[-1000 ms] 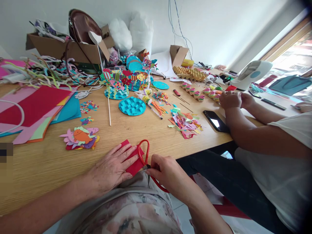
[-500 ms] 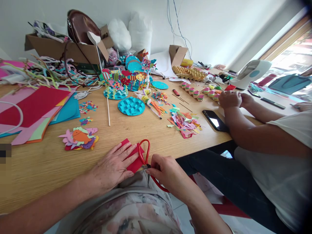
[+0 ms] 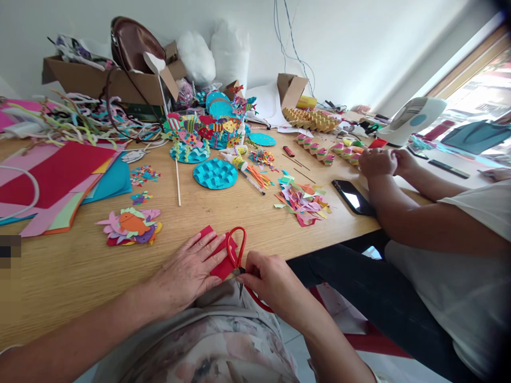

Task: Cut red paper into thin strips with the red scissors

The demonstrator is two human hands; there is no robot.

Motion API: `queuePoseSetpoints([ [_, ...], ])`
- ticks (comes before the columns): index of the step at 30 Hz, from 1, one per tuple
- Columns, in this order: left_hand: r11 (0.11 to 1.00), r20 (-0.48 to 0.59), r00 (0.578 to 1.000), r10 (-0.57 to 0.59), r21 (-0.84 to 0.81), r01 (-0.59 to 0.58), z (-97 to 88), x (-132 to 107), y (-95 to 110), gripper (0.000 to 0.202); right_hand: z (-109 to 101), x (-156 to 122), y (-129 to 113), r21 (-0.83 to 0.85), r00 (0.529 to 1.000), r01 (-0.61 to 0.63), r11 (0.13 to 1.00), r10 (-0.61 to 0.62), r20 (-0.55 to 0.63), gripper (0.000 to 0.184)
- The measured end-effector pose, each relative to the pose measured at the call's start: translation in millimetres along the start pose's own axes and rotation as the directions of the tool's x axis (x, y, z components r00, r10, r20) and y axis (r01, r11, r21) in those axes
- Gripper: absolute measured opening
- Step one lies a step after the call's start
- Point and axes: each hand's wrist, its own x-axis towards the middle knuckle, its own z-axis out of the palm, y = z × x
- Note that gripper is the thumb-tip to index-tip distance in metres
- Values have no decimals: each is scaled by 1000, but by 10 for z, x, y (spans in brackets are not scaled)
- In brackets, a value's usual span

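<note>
At table [image 3: 207, 211] edge, L hand [image 3: 182, 272] lies flat, fingers slightly spread, on red paper [image 3: 225, 267]; R hand [image 3: 273, 279] has fingers curled round red-handled scissors [image 3: 240, 269]. Paper fish cut-outs [image 3: 133, 222] are piled, i.e. done; red paper seems not yet cut.

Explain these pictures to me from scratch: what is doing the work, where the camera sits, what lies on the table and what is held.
There is no machine: a person works bare-handed, and every picture comes from one camera worn on that person's head, looking forward and down. The left hand lies flat on red paper at the table's near edge. The right hand holds red-handled scissors. Beyond lie cut-out paper fish, a blue textured disc, paper scraps and a phone. The hands at the right belong to someone else.
</note>
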Motion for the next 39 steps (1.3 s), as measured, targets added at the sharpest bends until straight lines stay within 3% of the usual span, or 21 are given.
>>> queuePoseSetpoints([
  [14, 999, -2, 1000, 4, 33, -4, -13, 12, -9, 47, 30, -24, 4, 41, 1000, 28, 999, -28, -5, 18],
  [22, 999, 123, 992, -29, 25, 26, -165, 51, 45, 47, 24, -52, -11, 69, 1000, 30, 997, -30, 3, 21],
  [39, 999, 107, 994, -34, -8, 35, -142, 38, 39, 47, 46, -39, -35, 78, 999, 43, 996, -45, 20, 18],
])
